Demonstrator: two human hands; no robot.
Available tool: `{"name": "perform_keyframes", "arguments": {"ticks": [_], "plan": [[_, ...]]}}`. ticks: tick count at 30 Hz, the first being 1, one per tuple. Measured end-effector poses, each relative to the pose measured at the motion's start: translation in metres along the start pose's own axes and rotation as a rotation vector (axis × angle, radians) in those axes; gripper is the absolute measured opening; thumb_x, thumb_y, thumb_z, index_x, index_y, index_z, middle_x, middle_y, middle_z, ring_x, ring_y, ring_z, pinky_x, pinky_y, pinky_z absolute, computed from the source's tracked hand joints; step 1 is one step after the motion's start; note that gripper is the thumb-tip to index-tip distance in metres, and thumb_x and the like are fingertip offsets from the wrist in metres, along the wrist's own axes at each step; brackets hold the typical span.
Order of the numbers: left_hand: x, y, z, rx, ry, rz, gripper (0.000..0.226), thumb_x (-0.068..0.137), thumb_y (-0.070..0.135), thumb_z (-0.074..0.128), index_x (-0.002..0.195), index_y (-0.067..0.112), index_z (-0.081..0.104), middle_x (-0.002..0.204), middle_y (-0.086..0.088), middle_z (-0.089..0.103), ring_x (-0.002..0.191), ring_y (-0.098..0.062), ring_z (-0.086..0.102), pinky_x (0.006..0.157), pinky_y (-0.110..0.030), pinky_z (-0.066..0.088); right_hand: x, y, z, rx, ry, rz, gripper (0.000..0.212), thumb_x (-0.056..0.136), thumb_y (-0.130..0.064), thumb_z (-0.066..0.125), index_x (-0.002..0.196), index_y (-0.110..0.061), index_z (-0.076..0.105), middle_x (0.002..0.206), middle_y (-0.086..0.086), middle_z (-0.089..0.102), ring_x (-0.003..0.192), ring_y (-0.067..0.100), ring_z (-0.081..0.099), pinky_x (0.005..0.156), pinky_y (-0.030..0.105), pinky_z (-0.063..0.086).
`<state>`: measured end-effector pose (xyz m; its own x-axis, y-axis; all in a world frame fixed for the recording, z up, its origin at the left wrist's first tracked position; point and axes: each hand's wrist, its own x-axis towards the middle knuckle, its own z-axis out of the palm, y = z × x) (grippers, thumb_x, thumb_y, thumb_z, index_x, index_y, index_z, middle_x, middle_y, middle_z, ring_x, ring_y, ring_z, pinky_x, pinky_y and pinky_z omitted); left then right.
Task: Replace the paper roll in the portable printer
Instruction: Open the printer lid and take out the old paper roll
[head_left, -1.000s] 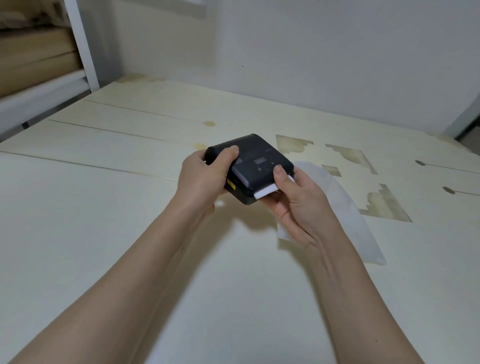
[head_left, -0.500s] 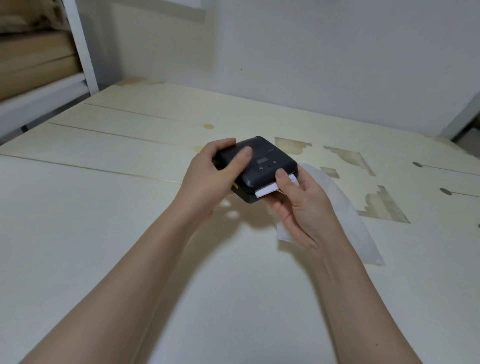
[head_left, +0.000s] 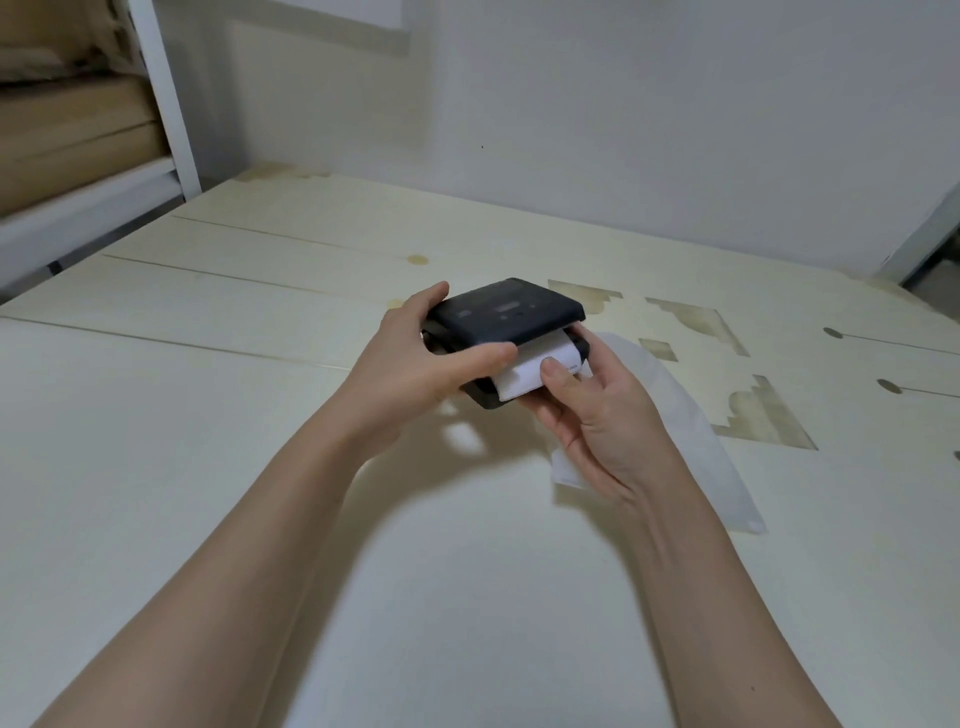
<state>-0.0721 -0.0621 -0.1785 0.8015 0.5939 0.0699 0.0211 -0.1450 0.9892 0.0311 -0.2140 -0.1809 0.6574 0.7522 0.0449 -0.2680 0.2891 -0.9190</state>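
A small black portable printer (head_left: 506, 312) is held above the pale table (head_left: 208, 441) between both hands. Its lid is lifted a little from the base, leaving a gap at the front. White paper (head_left: 524, 375) from the roll sticks out of that gap. My left hand (head_left: 415, 358) grips the lid's left side, with the thumb along its front edge. My right hand (head_left: 592, 410) supports the base from underneath, and its thumb presses on the paper. The roll itself is hidden inside.
A white plastic bag (head_left: 685, 415) lies flat on the table under and right of my right hand. Patches of peeled surface (head_left: 763, 415) mark the table at right. A white bed-frame post (head_left: 166, 98) and mattress stand at far left. The wall is behind.
The lid has come up from the base, and more white paper shows at the front. My left hand shifted from the printer's left end to gripping the lid.
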Motion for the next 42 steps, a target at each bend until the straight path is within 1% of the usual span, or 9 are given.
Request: {"name": "perform_keyframes", "arguments": {"ticks": [6, 13, 16, 19, 25, 31, 36, 40, 42], "plan": [[0.003, 0.000, -0.002, -0.045, 0.142, -0.090, 0.094, 0.064, 0.063, 0.070, 0.147, 0.029, 0.039, 0.136, 0.002, 0.054, 0.116, -0.010, 0.057, 0.085, -0.045, 0.060, -0.001, 0.008, 0.003, -0.191, 0.095, 0.069, 0.048, 0.094, 0.002, 0.060, 0.139, -0.008, 0.047, 0.126, 0.010, 0.066, 0.110, 0.017, 0.070, 0.091, 0.033, 0.058], [0.007, -0.002, -0.010, 0.013, 0.246, -0.183, 0.099, 0.059, 0.096, 0.041, 0.135, 0.033, 0.050, 0.135, 0.009, 0.057, 0.126, -0.018, 0.052, 0.108, -0.042, 0.038, -0.005, 0.018, 0.009, -0.566, 0.150, 0.100, 0.058, 0.088, -0.015, 0.069, 0.141, -0.021, 0.045, 0.123, -0.005, 0.064, 0.107, 0.010, 0.069, 0.099, 0.037, 0.054], [0.009, -0.001, -0.010, 0.100, 0.288, -0.168, 0.101, 0.066, 0.096, 0.023, 0.116, 0.018, 0.062, 0.116, -0.009, 0.065, 0.110, -0.026, 0.060, 0.100, -0.040, 0.043, -0.008, 0.018, 0.014, -0.738, 0.150, 0.130, 0.062, 0.087, -0.022, 0.071, 0.142, -0.027, 0.042, 0.125, -0.007, 0.061, 0.109, 0.009, 0.063, 0.091, 0.028, 0.052], [0.014, 0.001, -0.014, 0.136, 0.310, -0.210, 0.099, 0.057, 0.099, 0.008, 0.091, 0.018, 0.054, 0.090, -0.004, 0.059, 0.080, -0.022, 0.054, 0.079, -0.036, 0.042, -0.013, 0.018, 0.022, -0.845, 0.134, 0.146, 0.062, 0.089, -0.024, 0.069, 0.143, -0.031, 0.039, 0.123, -0.011, 0.057, 0.109, 0.008, 0.059, 0.080, 0.020, 0.046], [0.028, -0.001, -0.020, 0.046, 0.332, -0.333, 0.109, 0.065, 0.096, 0.012, 0.108, 0.012, 0.065, 0.098, -0.003, 0.066, 0.084, -0.017, 0.060, 0.080, -0.029, 0.044, -0.017, 0.018, 0.030, -1.000, 0.111, 0.131, 0.062, 0.086, -0.035, 0.070, 0.142, -0.030, 0.043, 0.110, -0.020, 0.057, 0.100, 0.001, 0.058, 0.073, 0.012, 0.042], [0.035, 0.007, -0.017, -0.046, 0.277, -0.360, 0.105, 0.069, 0.095, 0.021, 0.124, 0.015, 0.062, 0.117, -0.006, 0.067, 0.107, -0.025, 0.060, 0.083, -0.033, 0.041, -0.020, 0.018, 0.038, -1.185, 0.225, 0.095, 0.061, 0.081, -0.045, 0.073, 0.137, -0.031, 0.053, 0.126, -0.010, 0.064, 0.109, 0.013, 0.062, 0.094, 0.031, 0.050], [0.025, 0.011, -0.004, -0.088, 0.311, -0.241, 0.078, 0.075, 0.090, 0.021, 0.086, 0.022, 0.056, 0.096, 0.000, 0.055, 0.074, -0.015, 0.048, 0.066, -0.028, 0.034, -0.020, 0.018, 0.041, -1.309, 0.278, 0.070, 0.039, 0.088, -0.032, 0.068, 0.125, -0.027, 0.059, 0.125, -0.006, 0.061, 0.105, 0.016, 0.062, 0.087, 0.030, 0.048], [0.024, 0.003, -0.005, -0.171, 0.328, -0.261, 0.124, 0.040, 0.107, 0.026, 0.131, 0.028, 0.055, 0.127, 0.004, 0.063, 0.114, -0.020, 0.059, 0.100, -0.037, 0.045, -0.024, 0.025, 0.044, -1.430, 0.201, -0.142, 0.042, 0.088, -0.036, 0.067, 0.129, -0.028, 0.058, 0.136, -0.009, 0.050, 0.120, 0.016, 0.049, 0.086, 0.025, 0.042], [0.021, 0.001, -0.005, -0.187, 0.336, -0.252, 0.127, 0.040, 0.107, 0.031, 0.138, 0.027, 0.049, 0.135, -0.002, 0.060, 0.123, -0.026, 0.057, 0.107, -0.044, 0.043, -0.027, 0.027, 0.042, -1.508, 0.023, -0.240, 0.053, 0.082, -0.044, 0.073, 0.129, -0.024, 0.060, 0.144, -0.010, 0.046, 0.131, 0.017, 0.037, 0.096, 0.026, 0.033]]}}
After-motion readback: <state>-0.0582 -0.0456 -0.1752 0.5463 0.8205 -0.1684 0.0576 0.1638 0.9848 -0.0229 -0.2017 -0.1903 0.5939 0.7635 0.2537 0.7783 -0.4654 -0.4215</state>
